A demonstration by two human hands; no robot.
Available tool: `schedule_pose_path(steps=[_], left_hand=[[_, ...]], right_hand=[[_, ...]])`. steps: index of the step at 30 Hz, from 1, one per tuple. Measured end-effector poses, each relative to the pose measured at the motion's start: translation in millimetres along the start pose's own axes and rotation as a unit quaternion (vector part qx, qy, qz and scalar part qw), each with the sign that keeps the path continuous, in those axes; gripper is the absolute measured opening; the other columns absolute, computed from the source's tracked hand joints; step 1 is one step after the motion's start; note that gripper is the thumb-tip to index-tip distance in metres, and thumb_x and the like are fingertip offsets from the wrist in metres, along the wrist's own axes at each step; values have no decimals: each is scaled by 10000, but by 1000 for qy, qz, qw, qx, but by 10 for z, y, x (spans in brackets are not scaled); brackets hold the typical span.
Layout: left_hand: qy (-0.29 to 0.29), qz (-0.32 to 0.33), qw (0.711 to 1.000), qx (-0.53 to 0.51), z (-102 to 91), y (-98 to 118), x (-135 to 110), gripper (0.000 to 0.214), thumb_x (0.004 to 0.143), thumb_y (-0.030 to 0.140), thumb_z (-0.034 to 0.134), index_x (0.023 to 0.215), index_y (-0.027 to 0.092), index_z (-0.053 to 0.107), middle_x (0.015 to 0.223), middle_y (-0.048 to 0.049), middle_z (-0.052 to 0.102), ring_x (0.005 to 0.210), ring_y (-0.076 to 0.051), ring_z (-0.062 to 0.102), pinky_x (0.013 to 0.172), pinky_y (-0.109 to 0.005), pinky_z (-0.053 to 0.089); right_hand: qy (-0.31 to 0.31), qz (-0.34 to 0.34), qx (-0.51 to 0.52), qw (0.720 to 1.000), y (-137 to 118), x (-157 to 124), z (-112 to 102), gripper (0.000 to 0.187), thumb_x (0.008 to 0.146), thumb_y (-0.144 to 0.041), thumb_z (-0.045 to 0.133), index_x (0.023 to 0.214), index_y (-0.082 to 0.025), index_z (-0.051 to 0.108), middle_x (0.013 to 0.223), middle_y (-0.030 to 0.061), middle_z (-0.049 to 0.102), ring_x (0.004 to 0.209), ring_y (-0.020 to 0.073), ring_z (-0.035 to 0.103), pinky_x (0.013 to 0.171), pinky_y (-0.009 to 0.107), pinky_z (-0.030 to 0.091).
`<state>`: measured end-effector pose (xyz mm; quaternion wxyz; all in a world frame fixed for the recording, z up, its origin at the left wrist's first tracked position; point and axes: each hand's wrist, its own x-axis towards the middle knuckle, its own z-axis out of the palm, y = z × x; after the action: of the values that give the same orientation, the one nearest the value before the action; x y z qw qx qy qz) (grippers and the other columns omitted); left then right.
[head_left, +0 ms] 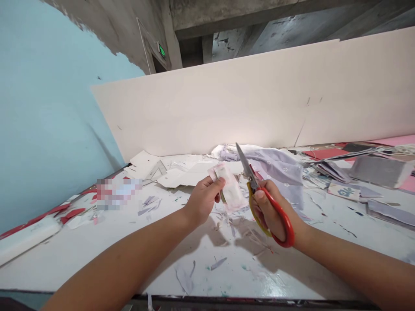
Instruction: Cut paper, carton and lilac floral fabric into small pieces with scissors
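Close to the near edge of the tabletop [240, 280], a thin scrap [218, 263] lay loose; a brushing forearm could have swept it over that edge. Farther in, stray threads [256, 242] lay beneath the 2 hands, and they might have snagged on the blades if these had dipped low.

Over the middle of the tabletop, the right hand [267, 211] gripped the scissors [250, 176], its thumb through the red loop and the blades pointing toward the far edge. Just to their left, the left hand [204, 198] pinched a pink-and-white cloth piece [231, 190] above the tabletop, thumb on top. Whether blades and cloth touched could not be told. The likeliest trouble was a nicked finger or a crooked cut, from closing the blades too near the pinch or letting the free end sag.

Beyond, along the far edge, the lavender cloth [275, 168] lay rumpled behind the scissors; a stray forward jab could have caught it. White card sheets [181, 175] lay left of it, likely to slide if bumped.
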<state>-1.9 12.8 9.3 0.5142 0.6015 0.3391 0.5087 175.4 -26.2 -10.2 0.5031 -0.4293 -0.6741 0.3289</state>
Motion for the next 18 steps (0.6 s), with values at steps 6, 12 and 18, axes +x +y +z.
schedule_pose_path(steps=[6,12,18], left_hand=[[-77,-93,992,43,57,60,-25,224,705,379,597,750,160,587,639,-3,528,555,-106,471,524,-223,361],[-161,-112,980,41,117,97,-81,201,688,343,613,773,167,657,712,-44,629,627,-151,558,556,-243,414],[-144,-91,983,64,104,85,-77,252,700,387,610,804,163,655,738,-55,636,617,-146,555,531,-235,412]], right_hand=[[-24,90,163,982,-70,132,-63,381,705,-510,624,776,-201,412,654,-17,563,556,129,574,552,283,494],[-86,75,158,981,-115,109,-36,374,626,-402,718,674,-197,408,575,-47,504,497,104,512,479,248,433],[-9,52,156,986,-114,26,-52,438,696,-434,669,899,-232,338,677,-52,545,597,144,598,627,324,509]])
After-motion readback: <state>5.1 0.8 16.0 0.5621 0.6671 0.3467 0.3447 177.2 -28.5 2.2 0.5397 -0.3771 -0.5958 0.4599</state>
